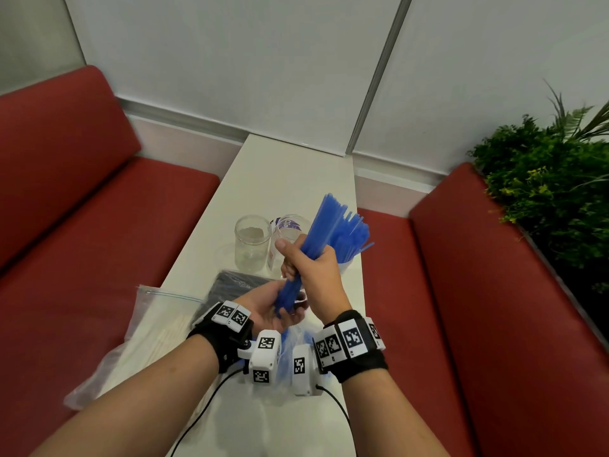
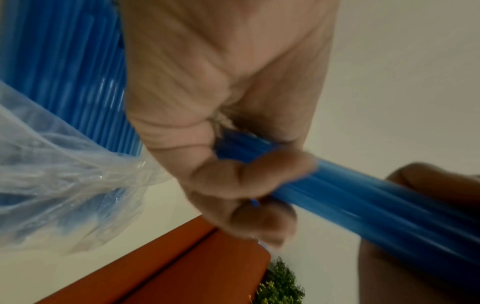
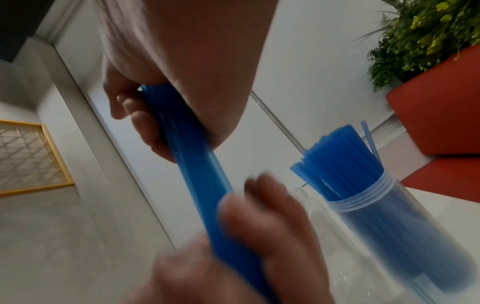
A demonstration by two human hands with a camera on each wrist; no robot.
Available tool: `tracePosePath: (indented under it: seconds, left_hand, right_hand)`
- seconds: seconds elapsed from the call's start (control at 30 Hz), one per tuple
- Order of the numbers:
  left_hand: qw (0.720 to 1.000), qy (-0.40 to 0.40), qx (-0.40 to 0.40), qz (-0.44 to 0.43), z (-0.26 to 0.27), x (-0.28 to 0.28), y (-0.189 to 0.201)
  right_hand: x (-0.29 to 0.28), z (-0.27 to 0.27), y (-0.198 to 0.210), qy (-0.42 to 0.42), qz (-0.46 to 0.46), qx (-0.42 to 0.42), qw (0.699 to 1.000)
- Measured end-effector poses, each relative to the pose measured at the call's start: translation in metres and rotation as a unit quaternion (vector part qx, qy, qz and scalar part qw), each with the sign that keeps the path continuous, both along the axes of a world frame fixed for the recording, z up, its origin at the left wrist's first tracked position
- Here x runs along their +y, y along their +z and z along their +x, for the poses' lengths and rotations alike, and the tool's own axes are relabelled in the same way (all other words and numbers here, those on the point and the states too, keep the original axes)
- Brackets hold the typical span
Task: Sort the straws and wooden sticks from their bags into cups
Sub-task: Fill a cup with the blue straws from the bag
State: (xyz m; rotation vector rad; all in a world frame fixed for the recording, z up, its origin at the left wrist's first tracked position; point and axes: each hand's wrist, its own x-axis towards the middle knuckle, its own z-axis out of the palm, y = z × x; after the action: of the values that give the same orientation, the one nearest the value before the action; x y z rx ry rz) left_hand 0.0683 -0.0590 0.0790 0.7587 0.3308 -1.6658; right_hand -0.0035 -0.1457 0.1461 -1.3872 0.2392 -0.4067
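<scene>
A thick bundle of blue straws (image 1: 329, 222) stands tilted above the table, fanning out at its top. My right hand (image 1: 306, 262) grips its middle, my left hand (image 1: 280, 311) curls round its lower end from below. In the left wrist view my left fingers (image 2: 246, 185) wrap the bundle (image 2: 363, 205). The right wrist view shows my right fingers (image 3: 145, 127) round the same straws (image 3: 197, 174). A clear cup (image 3: 384, 216) filled with blue straws stands just right of them, mostly hidden behind my right hand in the head view (image 1: 346, 265).
Two empty clear jars (image 1: 252, 242) (image 1: 291, 229) stand on the narrow white table (image 1: 280, 173). A bag of black straws (image 1: 230, 288) and a bag of wooden sticks (image 1: 158, 328) lie at the left. A clear bag with blue straws (image 2: 64, 92) lies under my wrists. Red benches flank both sides.
</scene>
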Motion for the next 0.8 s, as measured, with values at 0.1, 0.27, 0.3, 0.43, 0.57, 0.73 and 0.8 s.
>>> tracePosePath:
  seconds: [0.1,0.27,0.3,0.43,0.57,0.73,0.8]
  left_hand:
    - [1.000,-0.018,-0.015,-0.008,0.005,-0.001,-0.005]
    - [0.999,-0.038,-0.011,-0.016,0.012,-0.009,-0.016]
    - [0.999,-0.039,-0.004,-0.021,0.013,-0.010,-0.016]
    - [0.998,-0.035,0.037,-0.029,0.019,-0.012,-0.023]
    - [0.998,-0.037,0.042,-0.008,0.025,-0.010,-0.033]
    - [0.997,-0.049,0.058,0.020,0.032,-0.008,-0.041]
    - [0.997,-0.047,0.040,0.044,0.034,-0.007,-0.045]
  right_hand:
    - [-0.010,0.004,0.010,-0.006,-0.033,-0.026,0.999]
    - [-0.019,0.011,0.017,0.001,-0.034,-0.039,0.999]
    - [-0.018,0.012,0.015,0.002,-0.025,-0.036,0.999]
    - [-0.020,0.014,0.004,0.014,-0.001,-0.021,1.000]
    - [-0.026,0.018,0.003,0.030,-0.044,-0.007,0.999]
    - [-0.027,0.026,-0.001,0.029,-0.028,0.006,0.999]
    - [-0.026,0.028,-0.007,0.026,-0.032,0.017,0.999]
